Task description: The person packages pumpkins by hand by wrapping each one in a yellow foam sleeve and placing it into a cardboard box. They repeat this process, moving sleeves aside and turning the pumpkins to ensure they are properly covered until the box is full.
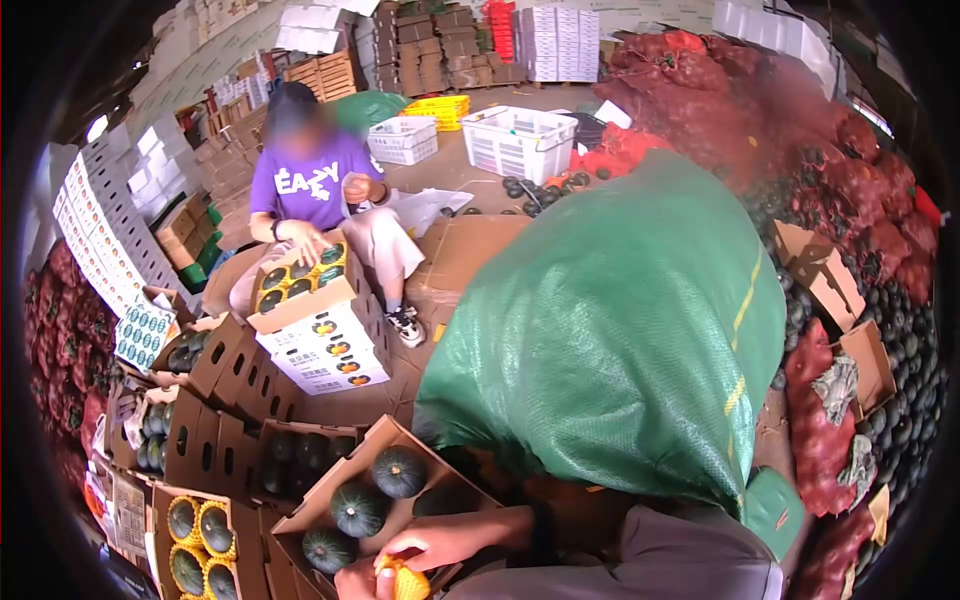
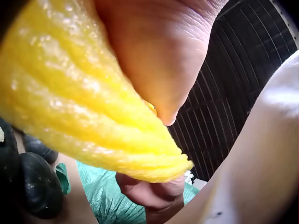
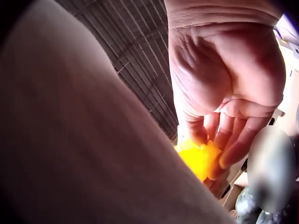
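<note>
Yellow netting (image 1: 408, 582) sits in both hands (image 1: 440, 540) near the carton's (image 1: 338, 470) edge.

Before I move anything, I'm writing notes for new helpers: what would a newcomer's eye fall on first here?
Probably the huge green sack, bulging across the middle of the head view. Next, beyond it to the left, the seated person in a purple T-shirt, behind an open box of dark squashes. Then, at the bottom, the bright yellow netting held between the left hand and right hand.
</note>
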The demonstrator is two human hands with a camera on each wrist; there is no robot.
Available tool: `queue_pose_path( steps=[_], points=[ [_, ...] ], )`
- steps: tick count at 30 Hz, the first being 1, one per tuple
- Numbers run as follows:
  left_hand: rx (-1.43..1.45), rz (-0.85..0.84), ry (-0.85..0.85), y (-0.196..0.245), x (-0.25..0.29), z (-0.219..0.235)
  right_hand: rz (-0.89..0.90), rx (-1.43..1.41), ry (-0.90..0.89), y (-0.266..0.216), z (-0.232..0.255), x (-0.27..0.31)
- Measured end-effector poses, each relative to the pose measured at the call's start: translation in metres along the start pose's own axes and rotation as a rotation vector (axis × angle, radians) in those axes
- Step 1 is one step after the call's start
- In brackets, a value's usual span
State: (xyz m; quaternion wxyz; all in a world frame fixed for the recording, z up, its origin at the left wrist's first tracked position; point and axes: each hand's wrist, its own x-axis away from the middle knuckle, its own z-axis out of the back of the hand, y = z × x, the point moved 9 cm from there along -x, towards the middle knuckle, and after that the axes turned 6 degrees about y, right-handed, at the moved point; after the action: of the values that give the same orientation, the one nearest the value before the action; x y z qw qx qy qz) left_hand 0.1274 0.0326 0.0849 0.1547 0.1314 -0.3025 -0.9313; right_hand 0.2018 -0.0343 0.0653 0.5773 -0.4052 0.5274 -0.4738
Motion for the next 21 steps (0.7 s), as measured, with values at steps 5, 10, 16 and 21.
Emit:
queue_pose_path(
  steps=[5, 10, 16, 21],
  points=[
    [-0.111, -0.149, -0.022, 0.014, -0.033, -0.014, -0.062, 0.133, 0.252, 0.018, 0.031, -0.003],
    [0.110, -0.591, 0.314, 0.099, -0.064, 0.067, -0.037, -0.303, 0.895, 0.006, 0.107, 0.011],
    [-0.154, -0.366, 0.437, -0.023, -0.029, 0.150, 0.114, 0.321, 0.892, 0.017, 0.123, 0.046],
    [-0.306, 0.284, 1.260, -0.154, 0.114, 0.329, -0.085, 0.055, 1.064, 0.064, 0.136, 0.067]
  ],
)
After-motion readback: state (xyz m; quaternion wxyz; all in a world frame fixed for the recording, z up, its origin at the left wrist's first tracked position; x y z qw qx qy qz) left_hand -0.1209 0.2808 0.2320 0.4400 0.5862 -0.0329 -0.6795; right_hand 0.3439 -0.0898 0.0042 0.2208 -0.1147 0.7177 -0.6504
